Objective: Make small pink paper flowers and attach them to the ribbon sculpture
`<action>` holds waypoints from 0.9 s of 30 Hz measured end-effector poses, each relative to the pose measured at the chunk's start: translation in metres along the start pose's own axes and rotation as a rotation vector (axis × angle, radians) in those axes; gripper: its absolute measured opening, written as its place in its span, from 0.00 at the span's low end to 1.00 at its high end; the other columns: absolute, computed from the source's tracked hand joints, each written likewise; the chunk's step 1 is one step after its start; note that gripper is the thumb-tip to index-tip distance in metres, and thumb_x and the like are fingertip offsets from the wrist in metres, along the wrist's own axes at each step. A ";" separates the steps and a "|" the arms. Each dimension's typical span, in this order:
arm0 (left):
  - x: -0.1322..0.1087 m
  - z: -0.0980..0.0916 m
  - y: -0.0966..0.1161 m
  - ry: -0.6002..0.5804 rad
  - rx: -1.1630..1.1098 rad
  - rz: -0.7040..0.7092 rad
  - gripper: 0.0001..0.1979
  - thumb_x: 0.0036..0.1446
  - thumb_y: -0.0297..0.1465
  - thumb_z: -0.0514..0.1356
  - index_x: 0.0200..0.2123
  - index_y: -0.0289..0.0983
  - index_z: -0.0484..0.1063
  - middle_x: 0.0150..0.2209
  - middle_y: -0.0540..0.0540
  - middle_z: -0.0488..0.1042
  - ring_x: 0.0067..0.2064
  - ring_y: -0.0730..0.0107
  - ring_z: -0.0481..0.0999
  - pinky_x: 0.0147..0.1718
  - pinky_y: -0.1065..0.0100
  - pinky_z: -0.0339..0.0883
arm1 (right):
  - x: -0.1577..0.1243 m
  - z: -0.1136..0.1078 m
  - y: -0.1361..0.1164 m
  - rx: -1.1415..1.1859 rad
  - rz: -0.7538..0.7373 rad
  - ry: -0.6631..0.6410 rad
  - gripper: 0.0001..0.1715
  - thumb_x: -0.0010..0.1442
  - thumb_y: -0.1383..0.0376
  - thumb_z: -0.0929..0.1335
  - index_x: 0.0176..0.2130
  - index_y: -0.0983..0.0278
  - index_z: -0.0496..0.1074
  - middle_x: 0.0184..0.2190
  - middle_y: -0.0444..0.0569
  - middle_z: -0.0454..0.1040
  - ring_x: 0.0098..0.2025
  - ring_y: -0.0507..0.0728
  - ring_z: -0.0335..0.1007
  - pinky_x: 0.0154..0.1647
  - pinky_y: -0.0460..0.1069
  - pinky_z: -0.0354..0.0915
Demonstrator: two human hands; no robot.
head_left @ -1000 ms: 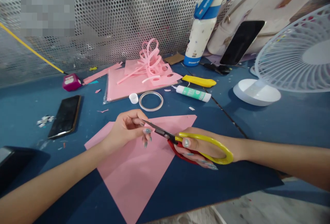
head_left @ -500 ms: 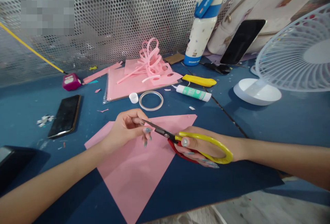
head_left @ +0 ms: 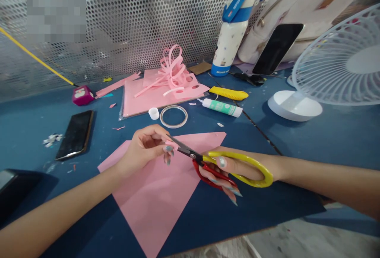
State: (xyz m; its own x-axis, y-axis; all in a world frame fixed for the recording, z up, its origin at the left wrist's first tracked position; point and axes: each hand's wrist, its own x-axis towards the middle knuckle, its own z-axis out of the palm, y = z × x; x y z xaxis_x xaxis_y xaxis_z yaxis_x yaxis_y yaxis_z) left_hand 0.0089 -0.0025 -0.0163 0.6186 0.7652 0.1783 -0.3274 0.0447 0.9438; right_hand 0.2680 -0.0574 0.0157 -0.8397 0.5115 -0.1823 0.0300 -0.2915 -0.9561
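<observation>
My left hand (head_left: 150, 145) pinches a small piece of pink paper (head_left: 172, 145) between thumb and fingers. Around that piece sit the parted blades of a pair of scissors (head_left: 192, 156), which has one yellow and one red handle. My right hand (head_left: 227, 169) grips the scissors, thumb in the yellow loop and fingers at the red one. Beneath both hands lies a large sheet of pink paper (head_left: 157, 202), flat on the blue table (head_left: 237, 218).
Behind the hands are a tape roll (head_left: 173, 116), a white cap (head_left: 153, 113), a glue tube (head_left: 222, 107), a yellow cutter (head_left: 228, 93) and pink paper strips (head_left: 172, 64). A phone (head_left: 75, 134) lies left; a fan (head_left: 341, 60) and bottle (head_left: 231, 36) stand right.
The scissors' handles have spread apart and the blades opened wider around the small pink piece. My right fingers have moved down with the red handle. My left hand stays nearly in place.
</observation>
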 end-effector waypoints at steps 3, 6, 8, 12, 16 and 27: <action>0.001 0.000 0.000 -0.004 0.035 0.044 0.06 0.58 0.25 0.70 0.39 0.37 0.80 0.35 0.48 0.83 0.29 0.73 0.81 0.27 0.73 0.79 | 0.000 -0.001 0.002 -0.007 0.008 0.000 0.40 0.59 0.29 0.62 0.29 0.63 0.62 0.21 0.37 0.61 0.17 0.46 0.58 0.16 0.45 0.69; 0.002 0.001 0.000 0.027 0.072 0.051 0.07 0.57 0.24 0.71 0.39 0.38 0.81 0.35 0.49 0.80 0.30 0.74 0.81 0.27 0.74 0.79 | 0.000 -0.003 0.002 -0.037 0.011 0.020 0.40 0.59 0.29 0.62 0.29 0.63 0.61 0.20 0.37 0.61 0.16 0.46 0.58 0.16 0.44 0.69; 0.002 0.001 0.000 0.060 0.092 0.052 0.07 0.57 0.23 0.71 0.38 0.38 0.82 0.37 0.48 0.79 0.30 0.74 0.81 0.27 0.74 0.78 | -0.001 -0.004 0.001 -0.064 0.012 0.035 0.40 0.60 0.30 0.61 0.28 0.63 0.61 0.21 0.38 0.61 0.17 0.45 0.59 0.17 0.43 0.68; 0.003 0.000 0.000 0.081 0.088 0.040 0.04 0.58 0.26 0.71 0.38 0.38 0.82 0.36 0.47 0.80 0.30 0.74 0.81 0.28 0.73 0.78 | -0.002 -0.007 -0.003 -0.112 0.018 0.044 0.40 0.59 0.29 0.62 0.28 0.63 0.61 0.21 0.38 0.61 0.18 0.46 0.61 0.18 0.43 0.68; 0.004 0.003 0.004 0.109 0.036 0.020 0.04 0.58 0.28 0.71 0.37 0.39 0.83 0.33 0.48 0.82 0.30 0.74 0.81 0.29 0.75 0.78 | -0.001 -0.009 -0.007 -0.137 0.061 0.067 0.43 0.54 0.26 0.63 0.27 0.63 0.61 0.21 0.39 0.61 0.18 0.46 0.60 0.17 0.44 0.65; 0.004 0.001 0.001 0.066 0.041 0.030 0.04 0.58 0.26 0.71 0.38 0.39 0.83 0.37 0.45 0.83 0.32 0.74 0.81 0.33 0.73 0.78 | 0.001 -0.009 -0.005 -0.174 0.047 0.078 0.41 0.57 0.29 0.62 0.26 0.62 0.60 0.20 0.39 0.61 0.16 0.47 0.60 0.16 0.44 0.63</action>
State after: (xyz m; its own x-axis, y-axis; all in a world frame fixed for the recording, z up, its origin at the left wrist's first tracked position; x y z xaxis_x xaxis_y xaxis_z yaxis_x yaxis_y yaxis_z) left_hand 0.0118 -0.0004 -0.0148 0.5598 0.8068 0.1890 -0.3142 -0.0043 0.9493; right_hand 0.2720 -0.0486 0.0182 -0.7910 0.5635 -0.2383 0.1670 -0.1760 -0.9701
